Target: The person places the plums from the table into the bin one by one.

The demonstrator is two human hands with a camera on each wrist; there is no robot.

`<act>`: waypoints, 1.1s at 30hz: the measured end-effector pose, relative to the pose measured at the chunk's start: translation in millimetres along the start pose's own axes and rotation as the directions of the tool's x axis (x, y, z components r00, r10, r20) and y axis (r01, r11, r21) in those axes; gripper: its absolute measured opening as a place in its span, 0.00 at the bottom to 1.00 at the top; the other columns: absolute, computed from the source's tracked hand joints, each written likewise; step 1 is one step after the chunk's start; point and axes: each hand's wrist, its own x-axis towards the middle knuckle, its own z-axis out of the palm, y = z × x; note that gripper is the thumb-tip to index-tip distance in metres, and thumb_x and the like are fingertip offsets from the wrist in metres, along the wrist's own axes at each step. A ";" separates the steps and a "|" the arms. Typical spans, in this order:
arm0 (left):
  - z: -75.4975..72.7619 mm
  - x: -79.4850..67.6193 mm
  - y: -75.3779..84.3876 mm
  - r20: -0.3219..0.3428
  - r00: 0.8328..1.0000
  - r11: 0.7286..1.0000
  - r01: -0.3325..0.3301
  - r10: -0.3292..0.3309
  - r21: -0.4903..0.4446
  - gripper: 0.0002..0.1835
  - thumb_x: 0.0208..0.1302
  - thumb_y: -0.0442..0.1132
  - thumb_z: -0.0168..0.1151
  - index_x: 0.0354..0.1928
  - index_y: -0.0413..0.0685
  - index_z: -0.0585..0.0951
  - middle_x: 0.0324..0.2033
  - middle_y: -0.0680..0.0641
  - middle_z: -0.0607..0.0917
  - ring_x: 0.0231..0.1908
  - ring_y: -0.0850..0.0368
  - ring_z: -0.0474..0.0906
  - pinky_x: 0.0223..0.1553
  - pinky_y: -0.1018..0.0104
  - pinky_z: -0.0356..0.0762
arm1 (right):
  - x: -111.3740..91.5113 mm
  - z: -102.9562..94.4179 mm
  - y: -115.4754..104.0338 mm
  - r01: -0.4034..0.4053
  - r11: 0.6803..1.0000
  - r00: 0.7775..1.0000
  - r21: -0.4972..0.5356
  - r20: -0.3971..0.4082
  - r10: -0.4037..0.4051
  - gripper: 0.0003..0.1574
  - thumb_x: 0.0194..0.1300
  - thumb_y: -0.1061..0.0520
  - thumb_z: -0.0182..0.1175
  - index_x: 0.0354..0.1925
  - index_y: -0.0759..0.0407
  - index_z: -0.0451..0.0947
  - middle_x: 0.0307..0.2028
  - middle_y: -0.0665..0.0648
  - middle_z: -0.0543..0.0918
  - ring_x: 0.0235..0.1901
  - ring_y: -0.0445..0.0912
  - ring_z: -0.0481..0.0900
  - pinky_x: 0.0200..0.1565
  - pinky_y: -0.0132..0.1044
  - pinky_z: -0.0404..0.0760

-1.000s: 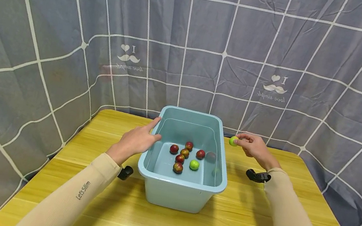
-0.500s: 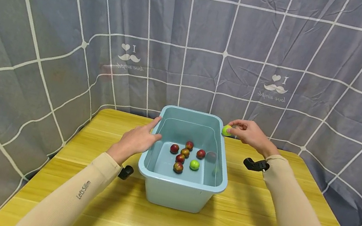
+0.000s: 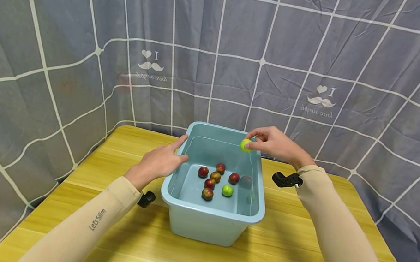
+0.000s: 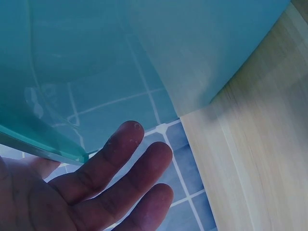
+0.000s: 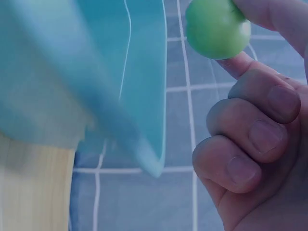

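Observation:
My right hand (image 3: pixel 277 144) pinches a small green apple-like fruit (image 3: pixel 246 145) between thumb and index finger, over the far right part of a light blue plastic tub (image 3: pixel 204 223). In the right wrist view the same fruit (image 5: pixel 216 29) sits between the fingertips, the other fingers curled into the palm. My left hand (image 3: pixel 159 159) rests at the tub's left rim, thumb over the edge. Its other fingers (image 4: pixel 139 168) stretch loosely outside the wall in the left wrist view. On the tub's floor lie several dark red fruits (image 3: pixel 209 183) and one green fruit (image 3: pixel 227 190).
The tub stands on a yellow wood-grain table (image 3: pixel 122 246). A grey curtain with white grid lines (image 3: pixel 244 29) hangs behind the table and along both sides. Black straps with cameras (image 3: pixel 287 180) sit at the wrists.
My right hand has carried the green fruit up and left, from beside the tub, across its right rim to above the inside. The left hand has stayed at the rim.

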 end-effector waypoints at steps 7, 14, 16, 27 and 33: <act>0.7 0.4 -0.2 -0.004 1.000 1.000 0.003 -0.003 -0.002 0.41 0.68 0.62 0.44 0.81 0.73 0.45 0.73 0.42 0.68 0.61 0.37 0.76 0.42 0.47 0.75 | 13.0 10.5 -21.6 0.065 0.998 0.993 -0.026 0.105 -0.062 0.19 0.66 0.45 0.67 0.50 0.53 0.84 0.18 0.50 0.66 0.19 0.43 0.60 0.30 0.37 0.63; 0.7 -1.6 0.6 -0.010 1.000 1.000 0.001 -0.001 0.004 0.41 0.69 0.62 0.44 0.81 0.73 0.45 0.73 0.42 0.68 0.62 0.38 0.76 0.43 0.46 0.75 | 24.6 21.4 -34.1 0.107 0.993 0.976 -0.056 0.199 -0.094 0.15 0.66 0.49 0.67 0.48 0.53 0.84 0.19 0.49 0.66 0.21 0.43 0.61 0.31 0.36 0.64; 0.5 -2.3 0.8 -0.010 1.000 1.000 0.001 -0.001 0.006 0.40 0.69 0.61 0.44 0.81 0.73 0.45 0.73 0.42 0.69 0.62 0.37 0.75 0.44 0.46 0.75 | 28.0 25.2 -37.5 0.117 0.991 0.969 -0.069 0.228 -0.099 0.15 0.65 0.48 0.67 0.48 0.52 0.84 0.18 0.49 0.65 0.20 0.43 0.60 0.31 0.36 0.64; 0.2 -0.5 -1.9 -0.010 1.000 1.000 0.011 -0.011 0.012 0.40 0.69 0.62 0.44 0.81 0.74 0.45 0.73 0.42 0.69 0.62 0.37 0.76 0.44 0.45 0.75 | 39.0 43.7 -46.3 0.135 0.986 0.918 -0.096 0.387 -0.088 0.14 0.63 0.49 0.68 0.45 0.54 0.85 0.18 0.47 0.66 0.22 0.42 0.62 0.34 0.36 0.67; 1.0 0.1 -1.9 -0.011 1.000 1.000 0.006 -0.006 0.008 0.40 0.69 0.62 0.44 0.81 0.73 0.45 0.73 0.42 0.68 0.62 0.37 0.75 0.43 0.46 0.75 | 39.0 50.4 -44.6 0.072 0.991 0.889 -0.114 0.457 -0.012 0.10 0.62 0.50 0.69 0.42 0.50 0.85 0.18 0.47 0.65 0.22 0.41 0.60 0.30 0.35 0.62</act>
